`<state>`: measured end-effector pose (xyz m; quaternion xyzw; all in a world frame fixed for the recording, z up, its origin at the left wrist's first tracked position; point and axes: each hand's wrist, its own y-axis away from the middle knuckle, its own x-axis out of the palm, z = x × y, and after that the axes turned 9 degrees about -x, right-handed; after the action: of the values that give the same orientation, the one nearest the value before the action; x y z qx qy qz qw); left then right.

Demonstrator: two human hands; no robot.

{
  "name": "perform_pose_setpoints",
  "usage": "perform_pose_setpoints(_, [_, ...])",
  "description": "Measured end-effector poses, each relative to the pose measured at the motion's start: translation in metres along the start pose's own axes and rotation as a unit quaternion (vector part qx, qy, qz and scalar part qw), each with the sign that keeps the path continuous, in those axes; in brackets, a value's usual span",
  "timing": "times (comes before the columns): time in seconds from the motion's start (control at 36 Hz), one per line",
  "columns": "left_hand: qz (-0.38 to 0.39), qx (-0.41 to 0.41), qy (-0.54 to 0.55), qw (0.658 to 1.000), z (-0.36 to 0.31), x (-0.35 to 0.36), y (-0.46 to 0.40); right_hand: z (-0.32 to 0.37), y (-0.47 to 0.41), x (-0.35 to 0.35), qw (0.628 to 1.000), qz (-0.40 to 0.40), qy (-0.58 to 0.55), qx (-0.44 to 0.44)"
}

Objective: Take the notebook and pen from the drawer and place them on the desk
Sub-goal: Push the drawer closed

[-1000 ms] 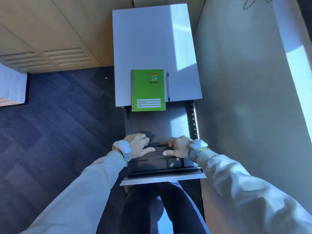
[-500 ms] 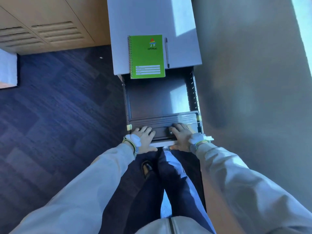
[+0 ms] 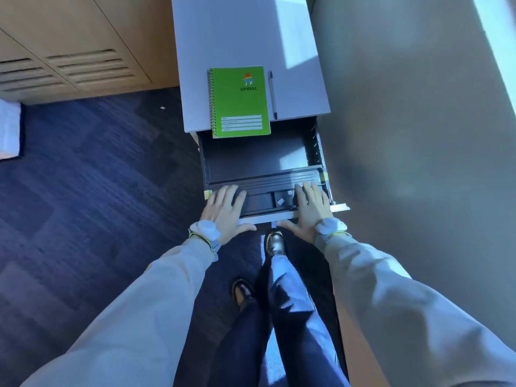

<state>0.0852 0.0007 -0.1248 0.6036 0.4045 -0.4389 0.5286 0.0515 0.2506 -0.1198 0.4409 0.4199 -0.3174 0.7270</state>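
A green spiral notebook [image 3: 238, 101] lies on the white desk top [image 3: 240, 37], its near end hanging slightly over the open drawer [image 3: 251, 157]. A dark pen [image 3: 273, 94] lies right of the notebook, parallel to it. The drawer's dark interior looks bare except for a ribbed pen tray [image 3: 265, 180] at its front. My left hand [image 3: 223, 210] and my right hand [image 3: 310, 210] rest flat on the drawer's front edge, fingers spread over the tray and thumbs along the white front panel. Neither hand holds anything.
A grey wall [image 3: 418, 135] stands close on the right of the desk. Wooden lockers with vents [image 3: 69, 51] line the back left above dark carpet [image 3: 97, 191]. My shoes [image 3: 275, 243] stand just under the drawer front. A white object [image 3: 8, 129] sits at the left edge.
Both hands moved from inside the drawer's tray back to its front edge. The drawer has slid partway in toward the desk. Notebook and pen have not moved.
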Motion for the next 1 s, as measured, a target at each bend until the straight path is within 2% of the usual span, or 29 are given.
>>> perform_pose_setpoints(0.17, [-0.038, -0.028, -0.033, 0.998, 0.012, -0.019, -0.044, -0.005, -0.049, -0.026, 0.999, -0.033, 0.011, -0.041])
perform_pose_setpoints(0.44, [-0.047, -0.056, -0.038, 0.997, 0.026, -0.048, -0.111, -0.015, -0.131, -0.062, 0.993, -0.065, 0.023, -0.094])
perform_pose_setpoints(0.67, [-0.033, -0.093, -0.039, 0.994, 0.020, -0.065, -0.155, -0.019, -0.188, -0.085, 0.991, -0.074, 0.062, -0.092])
perform_pose_setpoints(0.86, [0.026, -0.116, -0.026, 0.993, 0.027, -0.071, -0.184, -0.028, -0.220, -0.100, 0.987, -0.056, 0.074, -0.131])
perform_pose_setpoints(1.0, [-0.003, -0.110, -0.042, 0.993, 0.039, -0.076, -0.191, -0.037, -0.224, -0.100, 0.987, -0.066, 0.040, -0.139])
